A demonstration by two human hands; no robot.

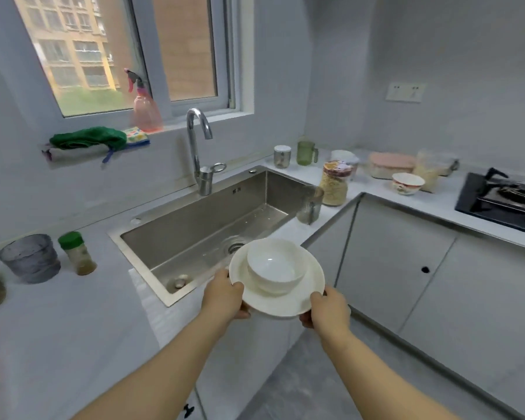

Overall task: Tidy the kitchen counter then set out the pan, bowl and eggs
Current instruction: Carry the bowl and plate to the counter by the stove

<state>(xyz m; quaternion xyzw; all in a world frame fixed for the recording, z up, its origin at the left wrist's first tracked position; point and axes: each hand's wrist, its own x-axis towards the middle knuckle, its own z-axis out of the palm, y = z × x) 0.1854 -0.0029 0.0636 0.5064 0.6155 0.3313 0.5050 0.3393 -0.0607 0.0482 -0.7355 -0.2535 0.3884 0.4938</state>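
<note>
The grey counter (73, 313) wraps round our view from nine o'clock to three. The steel sink (200, 225) is sunk into it just above centre, toward eleven o'clock. A black hob (503, 201) lies at three o'clock. Near centre we hold a white plate (285, 307) in the air, with a white bowl (273, 268) upright on it. Our left hand (225, 295) grips the plate's rim at eight o'clock, thumb on top and fingers curled beneath. Our right hand (328, 310) grips it likewise at four o'clock. A patterned bowl (407, 183) stands on the counter at two o'clock.
</note>
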